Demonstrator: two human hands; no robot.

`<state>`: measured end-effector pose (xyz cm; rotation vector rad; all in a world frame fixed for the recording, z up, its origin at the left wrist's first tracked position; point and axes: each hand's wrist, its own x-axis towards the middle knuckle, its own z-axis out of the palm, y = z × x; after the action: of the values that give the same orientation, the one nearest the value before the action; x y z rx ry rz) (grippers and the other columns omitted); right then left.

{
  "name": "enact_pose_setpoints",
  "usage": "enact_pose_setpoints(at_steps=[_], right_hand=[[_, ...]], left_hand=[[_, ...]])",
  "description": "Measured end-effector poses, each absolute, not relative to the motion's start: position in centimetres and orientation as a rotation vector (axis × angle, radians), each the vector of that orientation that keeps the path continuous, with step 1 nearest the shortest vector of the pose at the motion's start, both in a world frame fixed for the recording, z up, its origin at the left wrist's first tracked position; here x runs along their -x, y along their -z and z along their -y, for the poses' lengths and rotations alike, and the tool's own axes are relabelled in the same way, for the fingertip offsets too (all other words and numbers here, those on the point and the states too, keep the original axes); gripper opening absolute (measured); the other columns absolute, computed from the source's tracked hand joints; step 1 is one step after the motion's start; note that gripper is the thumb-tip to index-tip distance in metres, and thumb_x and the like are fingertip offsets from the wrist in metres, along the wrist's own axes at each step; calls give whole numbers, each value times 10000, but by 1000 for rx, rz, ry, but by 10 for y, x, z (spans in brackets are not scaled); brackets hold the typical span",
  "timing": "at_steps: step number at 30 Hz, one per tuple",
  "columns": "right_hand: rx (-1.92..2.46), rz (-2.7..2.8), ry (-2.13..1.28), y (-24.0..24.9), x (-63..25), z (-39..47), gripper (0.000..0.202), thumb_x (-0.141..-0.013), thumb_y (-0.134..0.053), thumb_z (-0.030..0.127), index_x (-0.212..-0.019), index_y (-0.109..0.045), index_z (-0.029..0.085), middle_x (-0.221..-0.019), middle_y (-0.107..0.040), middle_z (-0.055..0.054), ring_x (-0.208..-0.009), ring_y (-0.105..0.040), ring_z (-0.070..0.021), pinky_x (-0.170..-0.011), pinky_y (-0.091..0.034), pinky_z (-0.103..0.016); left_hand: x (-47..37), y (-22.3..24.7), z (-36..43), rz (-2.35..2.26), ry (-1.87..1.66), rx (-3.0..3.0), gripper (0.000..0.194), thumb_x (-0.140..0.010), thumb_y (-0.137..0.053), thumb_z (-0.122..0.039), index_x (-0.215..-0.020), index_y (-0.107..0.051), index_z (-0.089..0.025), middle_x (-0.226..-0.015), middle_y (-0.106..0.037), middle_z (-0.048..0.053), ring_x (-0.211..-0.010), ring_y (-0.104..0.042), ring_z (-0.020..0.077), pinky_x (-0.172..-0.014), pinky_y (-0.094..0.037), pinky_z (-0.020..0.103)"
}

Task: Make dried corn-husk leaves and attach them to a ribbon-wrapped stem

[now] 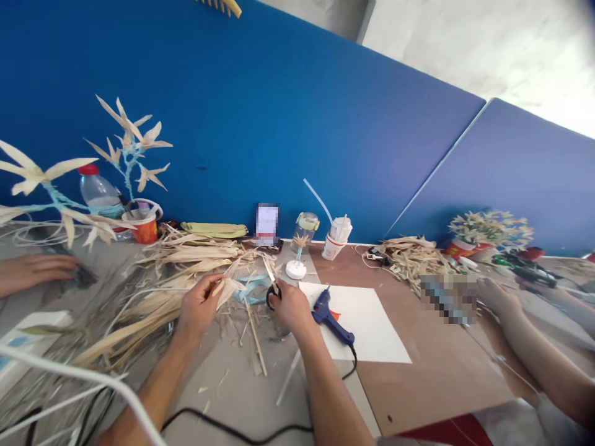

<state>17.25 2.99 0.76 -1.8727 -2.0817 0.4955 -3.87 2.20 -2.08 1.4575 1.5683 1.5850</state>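
Head view, lower centre: the left hand [202, 305] pinches a pale husk piece [229, 292]; the right hand [294, 305] grips scissors [273, 284]. The glue gun [333, 321] lies just beside that wrist; a sideways swing could knock it.

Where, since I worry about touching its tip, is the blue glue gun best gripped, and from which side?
Probably best around the handle, from the right: the glue gun lies on its side with nozzle pointing away, and the right forearm flanks its left.
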Motion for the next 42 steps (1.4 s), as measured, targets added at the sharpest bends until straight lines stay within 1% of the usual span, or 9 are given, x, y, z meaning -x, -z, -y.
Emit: enact_pose_setpoints(at_steps=[6,9,11,13,15,18,21,27,42], right_hand=[[1914,2120,-407,1,-168,-30,476,-816,-538,206,-1291,-548,178,-1024,-666,-153,-867,-659,-271,-714,-440,-320],[1816,2048,-398,5,-165,-30,391,-829,-512,175,-1206,-615,181,-1172,-594,-161,-847,-653,-235,-727,-451,-312],[1670,1933,-456,6,-162,-31,338,-844,-481,154,-1132,-656,171,-1178,-599,-147,-912,-636,-224,-786,-451,-307],[1467,1777,-628,8,-157,-33,270,-854,-478,177,-1021,-690,170,-1068,-655,-115,-944,-614,-216,-819,-447,-303],[1274,1570,-913,9,-152,-34,221,-854,-505,273,-893,-700,175,-878,-679,-74,-798,-603,-189,-720,-455,-288],[1035,1223,-1345,9,-148,-36,338,-787,-588,484,-788,-690,162,-697,-626,-27,-544,-477,-114,-529,-377,-244],[865,1019,-1624,6,-149,-33,416,-660,-703,564,-707,-668,152,-652,-611,-12,-522,-461,-84,-521,-357,-222],[849,981,-1778,1,-152,-28,366,-542,-829,437,-628,-607,158,-554,-585,25,-506,-487,-87,-543,-373,-230],[913,983,-1745,8,-147,-29,291,-551,-797,346,-580,-569,167,-512,-562,46,-450,-434,-71,-484,-310,-220]], left_hand=[[24,17,-20,-1353,-1511,-1048,430,-564,-766,-496,-826,-647,-176,-630,-652,-20,-564,-571,144,-536,-431,251],[18,13,-16,-1222,-1498,-922,423,-553,-792,-475,-798,-632,-170,-642,-640,-25,-592,-584,141,-562,-438,253],[15,11,-13,-1164,-1481,-877,413,-551,-802,-459,-790,-639,-164,-681,-652,-16,-625,-602,150,-595,-458,270],[12,9,-11,-1127,-1450,-853,387,-556,-804,-445,-769,-646,-163,-699,-661,-9,-651,-616,162,-622,-475,290],[9,9,-9,-1106,-1411,-869,346,-564,-801,-428,-726,-646,-164,-684,-662,-6,-655,-620,170,-629,-476,298],[6,12,-8,-1068,-1300,-995,304,-606,-778,-415,-740,-684,-159,-719,-697,29,-684,-631,190,-659,-477,312],[5,17,-10,-1051,-1225,-1142,285,-638,-758,-411,-767,-718,-160,-773,-721,64,-736,-642,210,-715,-484,331],[6,25,-13,-1095,-1184,-1333,223,-682,-710,-394,-743,-729,-180,-702,-702,46,-630,-609,186,-600,-479,301],[4,16,-4,-1097,-1125,-1382,192,-686,-693,-367,-772,-734,-200,-715,-698,37,-645,-613,198,-582,-476,286]])
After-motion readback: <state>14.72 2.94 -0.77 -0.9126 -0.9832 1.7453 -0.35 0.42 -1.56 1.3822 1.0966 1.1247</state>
